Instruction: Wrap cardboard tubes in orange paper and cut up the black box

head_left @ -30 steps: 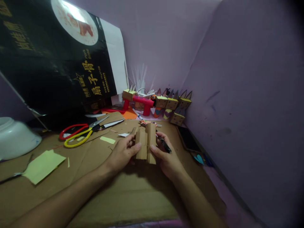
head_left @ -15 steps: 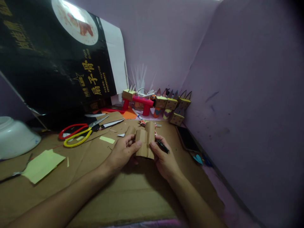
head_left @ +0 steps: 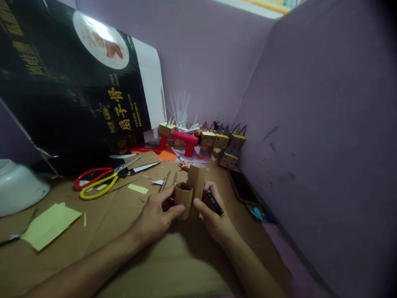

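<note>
Home craft corner: scissors, cardboard figures

Cardboard tubes: matt brown, slightly rough. Surface beneath them: matt corrugated cardboard. Scissors left of the tubes: glossy plastic handles, metal blades. Bag behind the scissors: glossy black.

**One head-worn view, tilted down**

The single camera looks forward and down from the person's head, close over the brown cardboard sheet. Left hand and right hand sit mid-frame; purple walls close the far side.
</note>
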A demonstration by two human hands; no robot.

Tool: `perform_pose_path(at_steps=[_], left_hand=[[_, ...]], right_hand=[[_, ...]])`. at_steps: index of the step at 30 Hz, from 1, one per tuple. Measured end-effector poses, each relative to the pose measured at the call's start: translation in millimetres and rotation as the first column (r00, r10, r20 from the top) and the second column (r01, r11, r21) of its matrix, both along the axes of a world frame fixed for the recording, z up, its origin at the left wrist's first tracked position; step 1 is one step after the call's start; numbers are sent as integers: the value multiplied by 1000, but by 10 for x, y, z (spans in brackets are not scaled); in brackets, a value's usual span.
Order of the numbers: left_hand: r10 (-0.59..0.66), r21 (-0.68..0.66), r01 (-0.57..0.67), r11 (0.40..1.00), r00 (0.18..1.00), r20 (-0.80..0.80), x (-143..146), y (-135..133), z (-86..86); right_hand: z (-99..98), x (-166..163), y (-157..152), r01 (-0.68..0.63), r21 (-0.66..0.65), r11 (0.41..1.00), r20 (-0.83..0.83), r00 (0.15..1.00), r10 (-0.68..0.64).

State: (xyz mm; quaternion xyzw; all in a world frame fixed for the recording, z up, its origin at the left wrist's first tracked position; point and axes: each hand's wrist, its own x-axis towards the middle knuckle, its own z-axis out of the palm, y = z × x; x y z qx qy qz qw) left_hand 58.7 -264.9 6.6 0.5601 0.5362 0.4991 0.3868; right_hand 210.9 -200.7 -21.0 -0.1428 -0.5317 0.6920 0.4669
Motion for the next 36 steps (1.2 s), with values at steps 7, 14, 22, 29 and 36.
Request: perform_pose_path(at_steps=[7, 14, 22, 29, 36], left_hand=[[32, -23, -33, 999, 998, -46, 28, -23, 4], [70, -48, -82, 995, 975, -209, 65, -76, 17], [52, 48, -43, 998, 981, -188, 133, -97, 2], [-114, 75, 134, 988, 967, -229, 61, -76, 72], [-140, -82, 161, 984, 966, 218, 78, -33, -50]], right_hand=[[24, -25, -16, -57, -43, 997, -50, 997, 54], [29, -63, -61, -12, -15, 1000, -23, 1000, 11], [-16, -111, -89, 71, -20, 997, 4, 997, -71], [-26, -107, -98, 47, -103, 994, -75, 996, -55], [-47, -130, -105, 41, -79, 996, -90, 995, -48]])
